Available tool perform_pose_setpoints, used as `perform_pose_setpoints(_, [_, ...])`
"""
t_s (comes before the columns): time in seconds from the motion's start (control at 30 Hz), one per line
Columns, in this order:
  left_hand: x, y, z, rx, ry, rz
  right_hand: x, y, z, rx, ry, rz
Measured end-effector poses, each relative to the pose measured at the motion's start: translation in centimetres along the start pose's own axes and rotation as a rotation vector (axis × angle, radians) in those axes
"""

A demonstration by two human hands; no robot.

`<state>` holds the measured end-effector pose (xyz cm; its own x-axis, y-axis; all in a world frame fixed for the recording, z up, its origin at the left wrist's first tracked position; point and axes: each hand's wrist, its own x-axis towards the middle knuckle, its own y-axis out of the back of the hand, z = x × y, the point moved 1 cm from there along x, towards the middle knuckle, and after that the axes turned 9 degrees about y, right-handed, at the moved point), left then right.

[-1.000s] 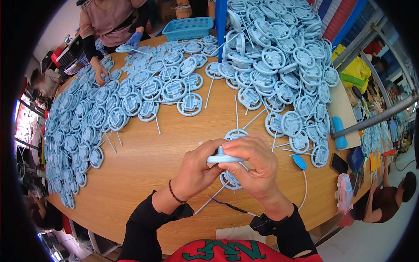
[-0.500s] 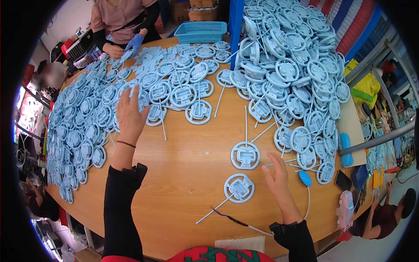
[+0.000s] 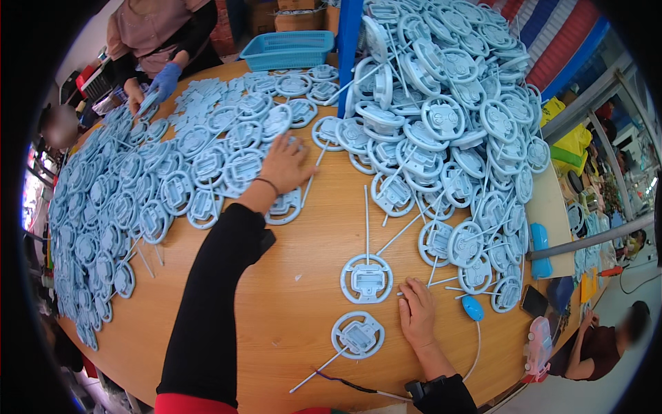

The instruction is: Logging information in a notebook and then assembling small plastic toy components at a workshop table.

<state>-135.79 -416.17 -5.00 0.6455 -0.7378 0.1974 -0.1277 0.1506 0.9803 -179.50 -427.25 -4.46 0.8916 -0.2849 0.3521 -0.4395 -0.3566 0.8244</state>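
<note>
My left hand [image 3: 284, 165] stretches over the edge of the left pile of light-blue toy steering wheels [image 3: 178, 193], fingers apart; whether it touches a wheel there cannot be told. Down at the right, my right hand [image 3: 418, 316] lies on the table with fingers extended, beside a lone steering wheel [image 3: 367, 279] with its hollow side up. A thin rod ends near its fingertips. Closer to me lies a second single wheel [image 3: 358, 336], a thin rod slanting from it. Dark wires joined to a pale cable [image 3: 358, 388] run along the table below.
A taller heap of wheels [image 3: 441, 117] rises at the right behind a blue post [image 3: 350, 55]. A blue basket [image 3: 287, 51] stands at the back. Across the table a gloved person [image 3: 153, 41] handles a piece. A blue oval device [image 3: 473, 308] with a cable lies right.
My left hand has moved right across the pile's edge. My right hand has lowered onto the table. The view has shifted, and the person opposite has moved their hands.
</note>
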Motion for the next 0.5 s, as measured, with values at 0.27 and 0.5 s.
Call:
perform_pose_setpoints(0.27, [-3.0,1.2,-9.7,0.082,0.080,-0.023,0.2,0.4,0.0,0.004,-0.042,0.033])
perform_pose_setpoints(0.5, [2.0,2.2,-3.9,-0.157,0.123,-0.013,0.2,1.0,0.1,0.008,-0.040,-0.025])
